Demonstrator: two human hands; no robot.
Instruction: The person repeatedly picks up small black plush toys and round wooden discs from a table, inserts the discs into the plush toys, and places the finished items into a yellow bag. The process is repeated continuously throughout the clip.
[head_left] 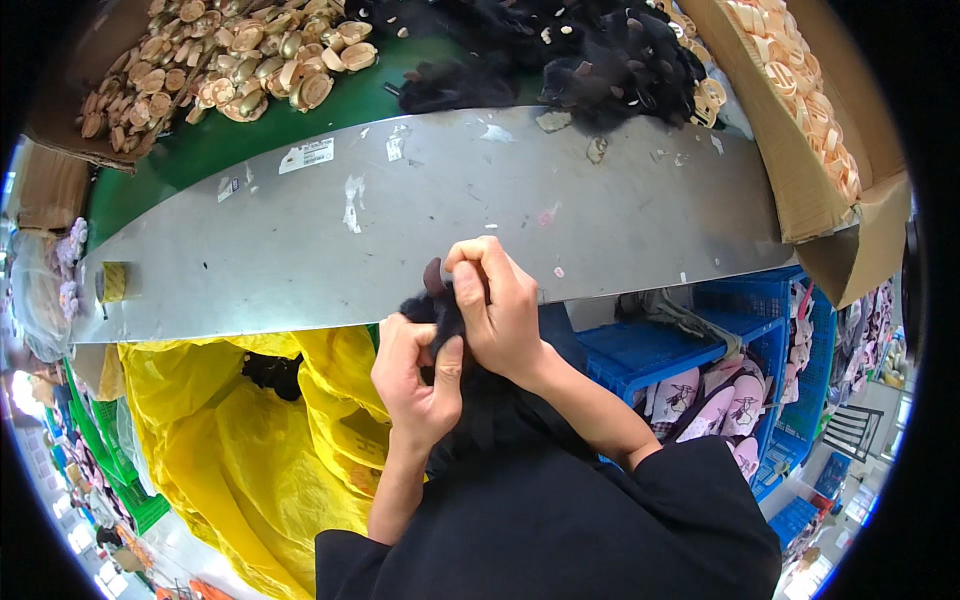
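Between my two hands is a small black furry piece (444, 312) with a dark brown flap standing up at its top. My left hand (416, 385) pinches its lower left part between thumb and bent fingers. Just above and to the right, my right hand (497, 308) has its thumb and curled fingers closed on the upper right side. Both hands are near my body at the front edge of the grey metal worktop (380, 240). The fingers hide much of the piece.
Beyond the metal top lie black furry pieces (620, 70) and a heap of beige-gold plastic parts (250, 60). A cardboard box (790, 160) at right holds peach plastic rings (800, 90). A yellow bag (230, 440) hangs at lower left; blue crates (640, 355) with pink slippers (740, 400) stand at right.
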